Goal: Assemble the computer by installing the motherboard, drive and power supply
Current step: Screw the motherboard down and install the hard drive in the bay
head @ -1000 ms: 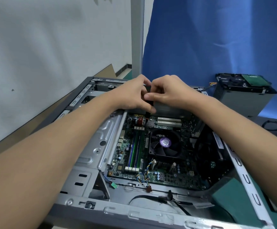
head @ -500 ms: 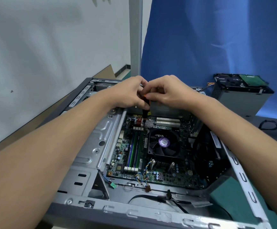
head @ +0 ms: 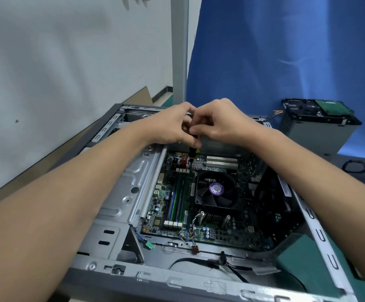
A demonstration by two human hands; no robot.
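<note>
The motherboard (head: 220, 234) already lies inside the open case (head: 177, 280), which takes most of the near side of the bench. Its cooler fan (head: 216, 188) and memory modules (head: 177, 199) are in place. I judge that the board is the part now being fixed, so the task is perhaps one third done. The hard drive (head: 329, 105) is not yet installed. It lies at the far right corner of the bench, on top of a grey metal box (head: 316, 131) that is probably the power supply. Both are well apart from the case, so these two parts remain.

My left hand (head: 168, 125) and right hand (head: 220, 123) meet over the far edge of the case. The fingers of both are curled around a slim black tool, which looks like a screwdriver (head: 193, 150), but I cannot tell for sure. Its tip points down to the far left corner of the board. The left hand pinches the shaft, and the right hand holds the upper part.

Compared with half a second before, the hands stay at the same place and the tool keeps the same corner. Only the fingers have shifted a little around it, as in turning.
</note>
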